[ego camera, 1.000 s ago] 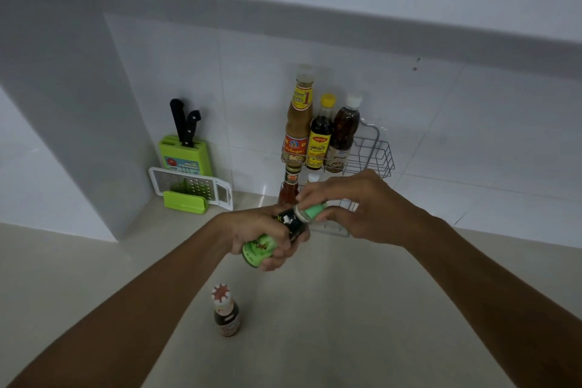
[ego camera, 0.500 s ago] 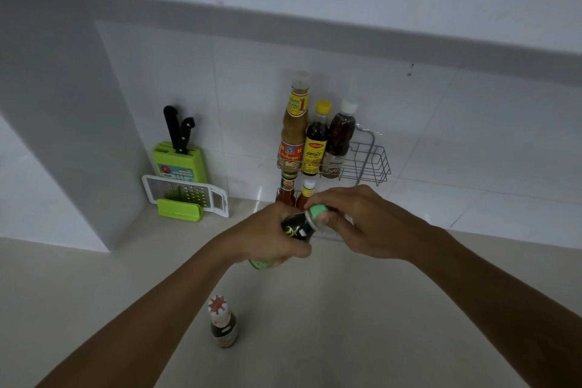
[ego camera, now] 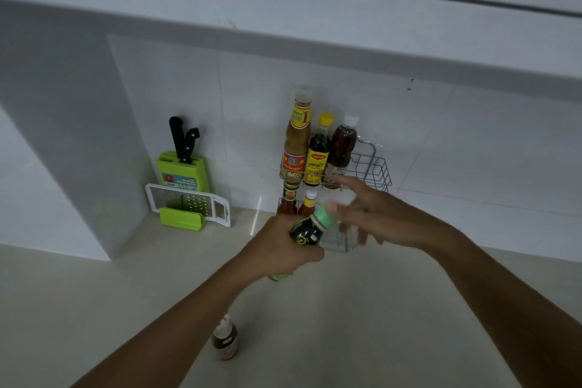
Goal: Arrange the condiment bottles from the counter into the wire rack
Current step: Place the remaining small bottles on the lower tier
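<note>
My left hand [ego camera: 278,247] grips a dark bottle with a green cap [ego camera: 310,228], tilted with its cap toward the wire rack [ego camera: 376,172] on the back wall. My right hand [ego camera: 374,214] hovers just right of the cap, fingers spread, holding nothing. The rack's upper tier carries three bottles: a tall orange-sauce one [ego camera: 296,142], a yellow-capped dark one [ego camera: 318,151] and a white-capped dark one [ego camera: 341,148]. Two smaller bottles [ego camera: 297,201] stand in the lower tier, partly hidden by my hands. One small dark bottle [ego camera: 225,340] stands on the counter near my left forearm.
A green knife block with two black-handled knives [ego camera: 182,164] and a white-and-green grater [ego camera: 189,203] sit at the back left corner. A white side wall [ego camera: 78,142] closes off the left. A shelf or cabinet edge [ego camera: 315,47] overhangs the rack.
My right hand has let go of the green cap and opened, moving slightly right. My left hand has carried the bottle up and closer to the rack.
</note>
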A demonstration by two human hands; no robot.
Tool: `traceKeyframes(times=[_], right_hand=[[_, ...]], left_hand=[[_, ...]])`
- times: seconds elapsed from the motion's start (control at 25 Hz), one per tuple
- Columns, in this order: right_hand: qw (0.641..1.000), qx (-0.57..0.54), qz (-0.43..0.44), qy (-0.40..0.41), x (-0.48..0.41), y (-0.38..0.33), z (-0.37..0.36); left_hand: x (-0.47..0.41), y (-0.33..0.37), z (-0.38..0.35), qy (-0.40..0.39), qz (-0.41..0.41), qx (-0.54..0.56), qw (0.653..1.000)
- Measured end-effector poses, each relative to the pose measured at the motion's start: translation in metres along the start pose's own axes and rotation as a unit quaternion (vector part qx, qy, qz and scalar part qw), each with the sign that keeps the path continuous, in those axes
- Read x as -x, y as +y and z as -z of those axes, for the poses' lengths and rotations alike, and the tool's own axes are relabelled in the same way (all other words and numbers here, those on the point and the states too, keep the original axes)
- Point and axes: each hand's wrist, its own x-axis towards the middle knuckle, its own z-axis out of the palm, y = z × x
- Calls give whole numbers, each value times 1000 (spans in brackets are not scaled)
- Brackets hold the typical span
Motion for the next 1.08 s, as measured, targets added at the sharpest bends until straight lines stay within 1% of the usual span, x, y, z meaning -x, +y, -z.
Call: traceKeyframes(times=[0.08,0.12,0.16,0.2,0.28,0.32,0.36,0.4,0.44,0.48,0.52,0.56,0.6,0.64,0.68,0.72,0.76,0.8,0.84,0.88,0.96,1.04,1.08], right_hand=[[988,27,147,34,-2,8,6],[979,43,191,49,-5,12,6],[974,54,210,58,-8,14,4],[974,62,208,67,-9,13,1],[966,98,222,84,-10,12,-8],[961,128,224,101,-11,13,-15],[965,133,198,107,-11,11,-21],[974,124,158,108,-13,12,-25],[984,110,105,91,-12,12,-29],[994,81,41,66,-12,10,-32],[998,49,-12,46,-12,10,-35],[998,35,-38,44,-12,8,-35],[997,44,-25,64,-11,9,-35],[991,86,24,102,-9,9,-32],[973,152,101,144,-7,11,-28],[946,214,178,169,-6,13,-24],[915,255,255,181,-7,14,-21],[895,267,303,188,-10,17,-20],[886,256,328,201,-13,18,-20],[883,235,339,224,-17,19,-22],[892,185,330,249,-24,18,-28],[889,155,321,287,-28,23,-37],[887,141,320,303,-29,25,-39]], left_hand=[[-3,-1,13,-66,0,25,998],[-4,0,18,-103,-7,30,994],[-5,0,20,-140,-12,38,989],[-4,1,21,-173,-16,48,984],[-3,4,19,-211,-23,56,976],[-2,4,15,-202,-26,46,978],[-2,4,10,-166,-34,17,985],[-1,4,5,-107,-43,-42,992],[-1,3,-1,-28,-55,-142,988],[1,1,-6,47,-64,-257,963],[4,0,-14,99,-71,-325,938],[6,-1,-20,122,-78,-325,935],[6,-1,-21,106,-68,-267,955],[4,2,-19,64,-53,-157,984],[2,5,-16,-7,-28,-50,998],[0,8,-13,-85,-11,24,996],[0,11,-9,-145,-4,63,987],[0,15,-6,-187,-2,83,979],[0,18,-5,-208,-7,92,974],[-1,21,-4,-210,-14,88,974],[-5,23,-2,-174,-23,43,984],[-7,24,-4,-104,-41,-47,993],[-7,22,-7,-53,-64,-103,991]])
